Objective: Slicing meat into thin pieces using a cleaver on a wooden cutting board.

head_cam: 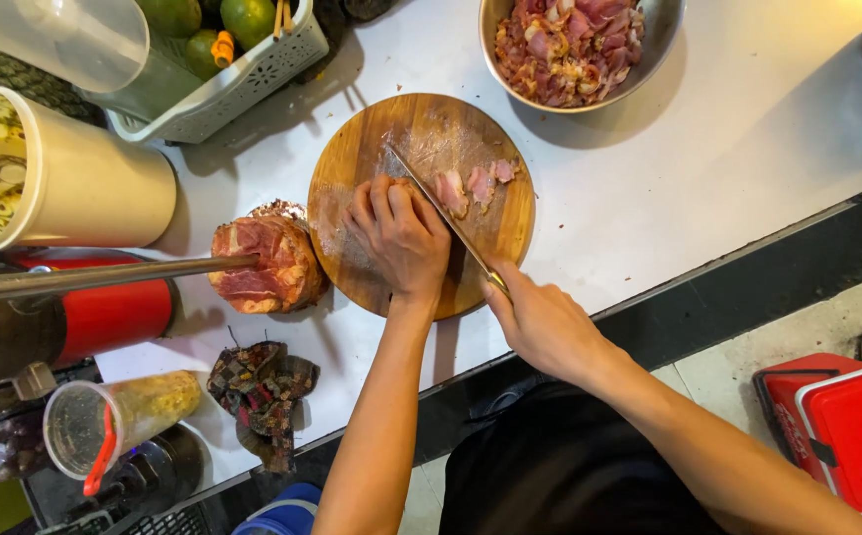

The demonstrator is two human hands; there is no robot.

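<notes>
The left hand (397,235) is pressing down, fingers curled, on a piece of pink raw meat (388,184) that is lying on the round wooden chopping board (372,149); most of that piece is hidden under the knuckles, so its shape is hard to tell. The right hand (544,322) is gripping the handle of a long steel knife (438,209), whose blade is running just beside the left fingers and across the board. Just past the blade, on the side away from the left hand, a few cut pink slices of meat (475,185) are lying on the board. Beyond both hands, a round metal bowl of chopped meat (570,45) is standing on the white worktop (728,129). To the left of the left hand, a large rolled joint of raw meat (265,263) is resting against the board's edge, and a patterned cloth (261,391) is lying nearer the person.
</notes>
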